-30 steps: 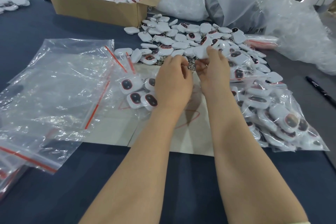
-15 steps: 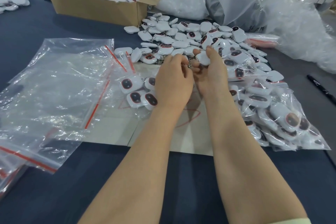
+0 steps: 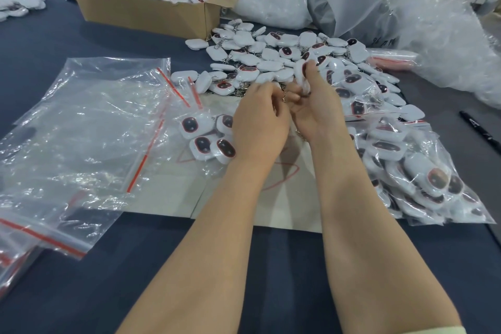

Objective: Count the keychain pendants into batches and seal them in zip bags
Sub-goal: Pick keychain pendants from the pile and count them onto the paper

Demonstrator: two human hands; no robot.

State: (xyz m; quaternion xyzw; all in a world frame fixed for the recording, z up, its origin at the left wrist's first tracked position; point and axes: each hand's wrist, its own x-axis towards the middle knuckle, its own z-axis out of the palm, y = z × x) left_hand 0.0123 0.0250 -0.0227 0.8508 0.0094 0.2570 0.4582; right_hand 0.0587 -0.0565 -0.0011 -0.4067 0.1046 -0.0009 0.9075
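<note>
Far left: brown cardboard box (image 3: 146, 11) behind red sign, holding pendants. Left: empty clear zip bags with red seal strips (image 3: 89, 130) flat on dark blue bench (image 3: 284, 266). Small cluster of pendants (image 3: 202, 134) just left of left hand (image 3: 260, 122). Left grip curled toward chain end, hold unclear. Right hand (image 3: 318, 114): grip clamped on white keychain pendant with dark red-rimmed oval (image 3: 303, 72), now raised off loose pile (image 3: 271, 54) where both hands picked a second ago. Likely one more counted for batch. Right: filled clear bag (image 3: 423, 171).
</note>
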